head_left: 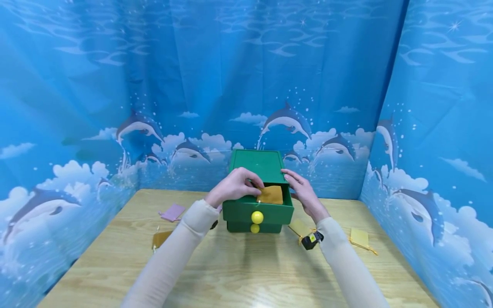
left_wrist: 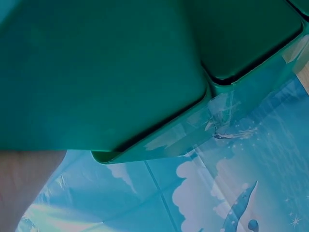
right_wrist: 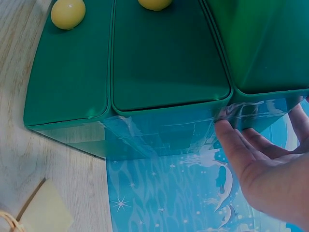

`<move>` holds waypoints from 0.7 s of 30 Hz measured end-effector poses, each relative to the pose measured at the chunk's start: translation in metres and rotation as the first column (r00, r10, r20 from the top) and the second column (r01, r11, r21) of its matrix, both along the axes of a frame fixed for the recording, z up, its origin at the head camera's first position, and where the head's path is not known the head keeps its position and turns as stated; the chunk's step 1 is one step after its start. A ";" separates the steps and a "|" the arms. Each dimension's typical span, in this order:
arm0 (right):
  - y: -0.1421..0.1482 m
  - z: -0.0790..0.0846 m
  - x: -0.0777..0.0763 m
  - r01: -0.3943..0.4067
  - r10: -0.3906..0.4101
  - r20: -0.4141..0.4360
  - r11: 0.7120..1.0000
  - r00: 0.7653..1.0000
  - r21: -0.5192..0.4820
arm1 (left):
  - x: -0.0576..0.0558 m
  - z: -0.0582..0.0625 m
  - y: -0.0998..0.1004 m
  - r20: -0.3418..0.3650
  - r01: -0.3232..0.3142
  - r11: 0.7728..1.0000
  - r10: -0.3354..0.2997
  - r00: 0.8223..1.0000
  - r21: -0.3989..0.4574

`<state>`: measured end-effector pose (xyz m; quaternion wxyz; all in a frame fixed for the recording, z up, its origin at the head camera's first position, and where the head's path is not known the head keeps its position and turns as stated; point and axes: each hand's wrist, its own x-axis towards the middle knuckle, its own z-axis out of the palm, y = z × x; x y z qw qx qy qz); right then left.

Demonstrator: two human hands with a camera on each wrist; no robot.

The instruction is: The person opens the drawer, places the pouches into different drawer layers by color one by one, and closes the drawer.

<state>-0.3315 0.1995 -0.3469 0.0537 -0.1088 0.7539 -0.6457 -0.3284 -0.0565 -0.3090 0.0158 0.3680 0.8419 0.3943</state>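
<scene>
A green cabinet of stacked drawers stands on the table, its top drawer pulled out by a yellow round knob. In that drawer is a mustard cloth pouch. My left hand reaches over the drawer's left wall and pinches the pouch's left edge. The left wrist view shows only a bit of that hand, beside the drawer's green outside. My right hand lies along the cabinet's right side, fingertips at the top edge. In the right wrist view its fingers touch the tape-covered side.
On the left of the table lie a purple pouch and a brown pouch. Two pale yellow pouches, a nearer one and a farther one, lie on the right. A dolphin-print curtain hangs behind and at the sides.
</scene>
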 end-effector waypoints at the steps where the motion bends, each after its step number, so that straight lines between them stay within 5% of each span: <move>1: 0.000 0.000 0.000 0.000 0.000 0.000 1.000 1.000 0.001 | 0.000 0.000 0.000 -0.001 -0.004 1.000 0.004 1.000 -0.003; 14: -0.001 0.001 0.000 0.007 -0.007 0.007 1.000 1.000 0.012 | -0.003 -0.003 0.004 -0.015 -0.023 0.999 0.022 1.000 -0.044; 21: 0.004 -0.015 -0.017 0.020 -0.020 0.000 1.000 1.000 0.009 | -0.002 -0.004 0.002 0.041 -0.015 1.000 0.014 0.999 0.026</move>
